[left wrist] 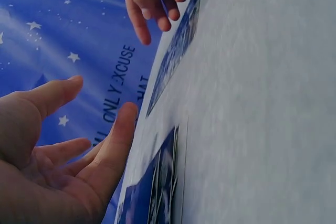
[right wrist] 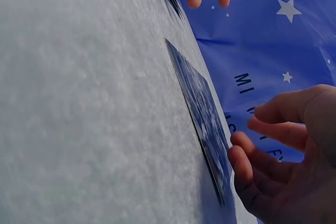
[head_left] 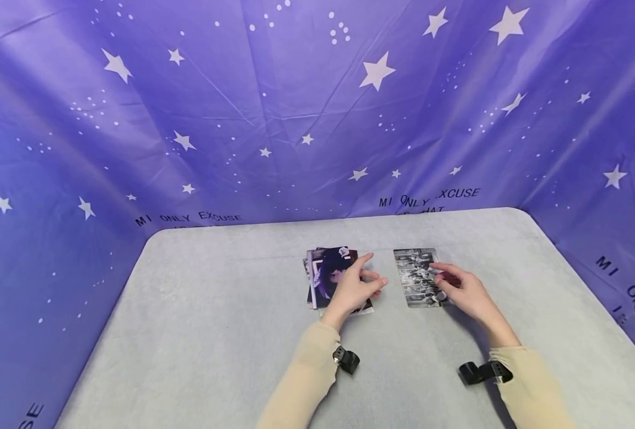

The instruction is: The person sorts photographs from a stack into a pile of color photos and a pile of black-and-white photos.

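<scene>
A loose pile of photo prints [head_left: 323, 281], the top one dark purple, lies on the grey table. Over its right side hovers my left hand [head_left: 356, 290], fingers spread and holding nothing; the left wrist view shows a gap between this hand [left wrist: 79, 166] and the pile [left wrist: 139, 203]. To the right lies a black-and-white photo print [head_left: 415, 280] showing many small figures. My right hand [head_left: 466, 293] is above its right edge, fingers loosely bent. In the right wrist view nothing sits between those fingers, and the print [right wrist: 197, 111] lies flat below. The hand hides part of its right side.
The grey table [head_left: 215, 333] has rounded far corners. A purple curtain [head_left: 296, 89] with white stars and black lettering hangs behind it and along both sides. Black bands with small devices [head_left: 346, 360] are strapped over both beige sleeves [head_left: 301, 375].
</scene>
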### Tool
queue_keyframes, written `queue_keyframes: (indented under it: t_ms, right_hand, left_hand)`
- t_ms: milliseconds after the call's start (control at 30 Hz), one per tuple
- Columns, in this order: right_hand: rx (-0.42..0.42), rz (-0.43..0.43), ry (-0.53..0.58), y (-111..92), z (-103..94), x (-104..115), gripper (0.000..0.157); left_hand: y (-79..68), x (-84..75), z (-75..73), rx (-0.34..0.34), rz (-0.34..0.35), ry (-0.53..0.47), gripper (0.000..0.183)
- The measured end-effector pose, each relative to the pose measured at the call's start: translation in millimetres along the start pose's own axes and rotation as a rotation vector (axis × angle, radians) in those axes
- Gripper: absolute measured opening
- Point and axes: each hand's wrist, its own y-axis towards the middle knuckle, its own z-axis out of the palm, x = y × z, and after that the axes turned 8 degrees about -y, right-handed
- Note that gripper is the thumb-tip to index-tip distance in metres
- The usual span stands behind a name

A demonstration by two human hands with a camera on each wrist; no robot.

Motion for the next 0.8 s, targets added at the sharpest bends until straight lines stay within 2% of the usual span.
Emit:
queue_keyframes:
  t_ms: [233,433,633,800]
  right_hand:
    - [0.074,-0.019,0.022,3,4.6,7,0.033]
    - [0.074,-0.057,-0.007,4,11.7,13,0.031]
    - [0.095,-0.069,0.073,5,20.1,21,0.030]
    - [0.140,-0.051,0.176,6,28.5,27,0.031]
  left_hand:
    - [-7.3,0.1,-18.7,-0.030,0.032,0.044,0.066]
    - [-12.7,2.1,-34.4,-0.059,0.072,-0.009,0.068]
    - [-18.9,3.8,-52.8,-0.109,0.073,-0.070,0.066]
    - [-24.9,4.4,-70.6,-0.168,0.079,-0.077,0.060]
